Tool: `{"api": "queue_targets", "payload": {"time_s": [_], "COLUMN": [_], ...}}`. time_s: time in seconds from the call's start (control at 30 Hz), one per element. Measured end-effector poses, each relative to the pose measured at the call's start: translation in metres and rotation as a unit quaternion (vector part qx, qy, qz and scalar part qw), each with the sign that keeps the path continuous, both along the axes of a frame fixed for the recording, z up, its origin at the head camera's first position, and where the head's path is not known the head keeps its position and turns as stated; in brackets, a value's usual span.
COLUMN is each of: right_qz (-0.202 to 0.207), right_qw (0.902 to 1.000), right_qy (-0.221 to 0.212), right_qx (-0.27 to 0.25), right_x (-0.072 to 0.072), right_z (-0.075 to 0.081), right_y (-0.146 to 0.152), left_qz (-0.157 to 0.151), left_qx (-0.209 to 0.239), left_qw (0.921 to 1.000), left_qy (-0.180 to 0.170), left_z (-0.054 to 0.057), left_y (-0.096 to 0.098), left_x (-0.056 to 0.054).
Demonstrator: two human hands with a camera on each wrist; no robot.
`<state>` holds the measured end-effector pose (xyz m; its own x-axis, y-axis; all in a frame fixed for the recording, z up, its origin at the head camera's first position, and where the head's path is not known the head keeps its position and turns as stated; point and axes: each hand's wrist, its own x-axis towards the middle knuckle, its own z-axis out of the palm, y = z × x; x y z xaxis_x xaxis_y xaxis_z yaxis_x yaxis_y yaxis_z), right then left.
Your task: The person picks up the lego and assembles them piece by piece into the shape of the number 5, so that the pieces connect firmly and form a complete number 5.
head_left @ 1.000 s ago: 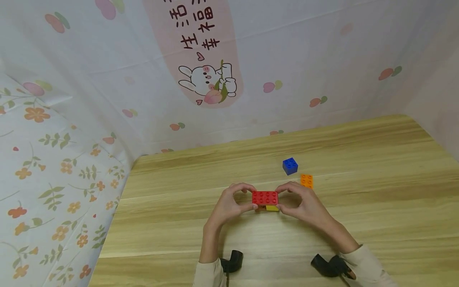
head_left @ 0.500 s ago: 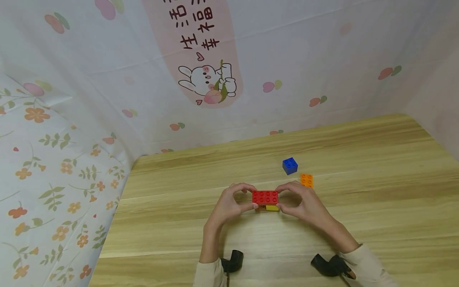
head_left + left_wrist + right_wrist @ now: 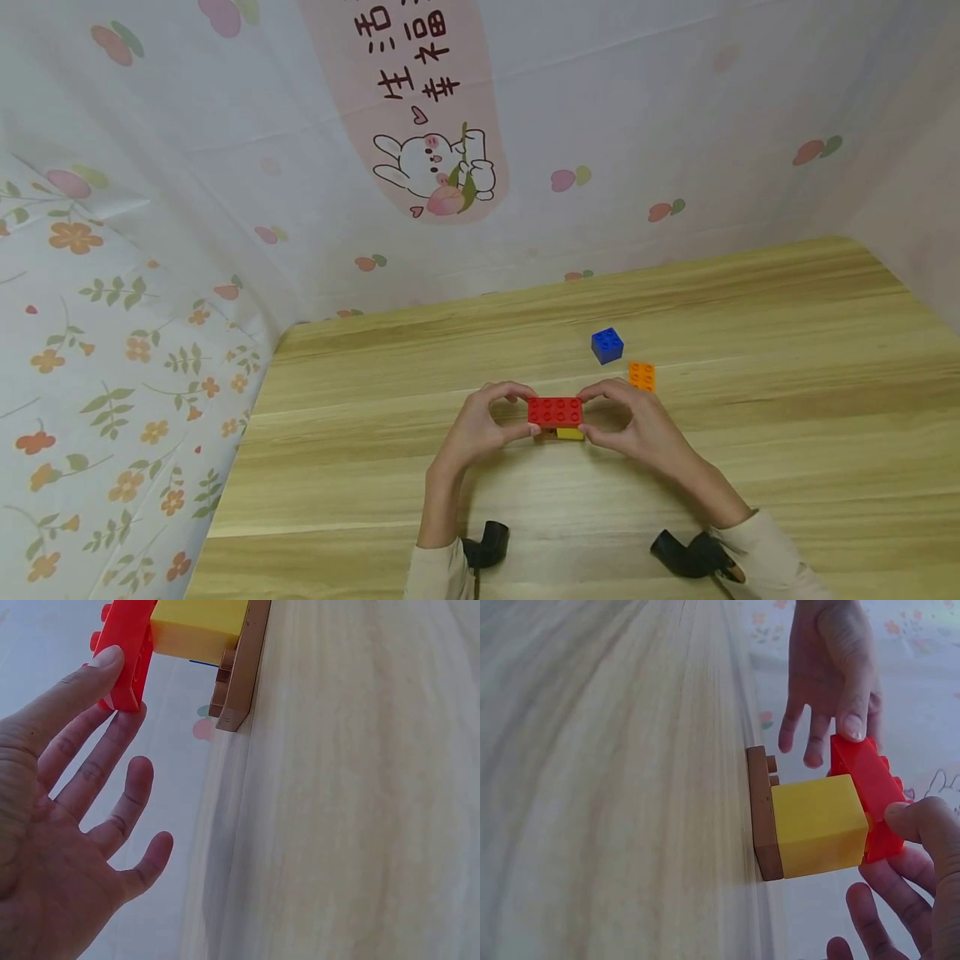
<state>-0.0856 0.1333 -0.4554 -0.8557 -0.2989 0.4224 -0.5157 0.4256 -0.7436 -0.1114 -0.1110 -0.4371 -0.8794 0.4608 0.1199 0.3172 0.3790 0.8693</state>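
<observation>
A red building brick (image 3: 555, 412) with two rows of studs lies between both hands. My left hand (image 3: 480, 427) pinches its left end between thumb and fingertips, the other fingers spread. At the brick's right end, my right hand (image 3: 640, 427) pinches in the same way. Underneath is a yellow block (image 3: 819, 826), joined to one end of a thin brown brick (image 3: 763, 817) that rests on the table. In the right wrist view the red brick slants over the yellow block's top, meeting it at one side. From the head view it hides most of the stack.
A blue brick (image 3: 607, 345) stands beyond the hands on the wooden table (image 3: 360, 492). Nearer the right hand is an orange brick (image 3: 642, 375), partly covered by that hand. White patterned cloth (image 3: 615, 100) hangs behind the table. Black wrist-worn pieces (image 3: 487, 545) sit beside the sleeves.
</observation>
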Motion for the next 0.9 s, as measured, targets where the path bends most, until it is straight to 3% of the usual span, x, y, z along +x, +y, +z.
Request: {"api": "queue_targets", "payload": {"time_s": [0.53, 0.8, 0.9], "right_qz": [0.003, -0.004, -0.005], "right_qw": [1.0, 0.9999, 0.9999], "right_qy": [-0.001, -0.014, -0.016], "right_qx": [0.001, 0.002, -0.001], "right_x": [-0.001, 0.001, 0.001], "right_z": [-0.002, -0.001, 0.0], "right_y": [0.0, 0.0, 0.0], "left_qz": [-0.001, -0.007, -0.005], "left_qx": [0.01, 0.007, 0.008], "left_qw": [0.9999, 0.9999, 1.0], "left_qy": [-0.011, 0.004, -0.002], "left_z": [0.002, 0.002, 0.01], "left_y": [0.001, 0.0, 0.002], "left_x": [0.001, 0.0, 0.004]}}
